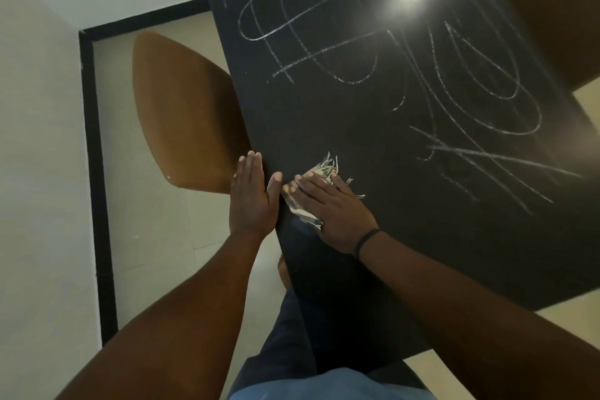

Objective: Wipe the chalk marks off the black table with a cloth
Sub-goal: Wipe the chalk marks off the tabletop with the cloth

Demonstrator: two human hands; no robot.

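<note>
We press the cloth (311,195) flat under our right hand (334,214), fingers straight and together, low centre of the frame. Our left hand (253,198) braces the table (373,146) edge, fingers straight and together. Chalk marks (454,75) above remain; we judge wiping barely begun, sweeping upward next.

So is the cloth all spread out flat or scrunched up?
Scrunched up. The cloth sits bunched under the right hand, with frayed threads poking out past the fingers.

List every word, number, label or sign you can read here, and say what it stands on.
None can be read.
Chalk marks on the black table: loops and crossed strokes only, no letters or digits.
Cloth under the right hand: no print visible.
Brown chair: no label.
</note>
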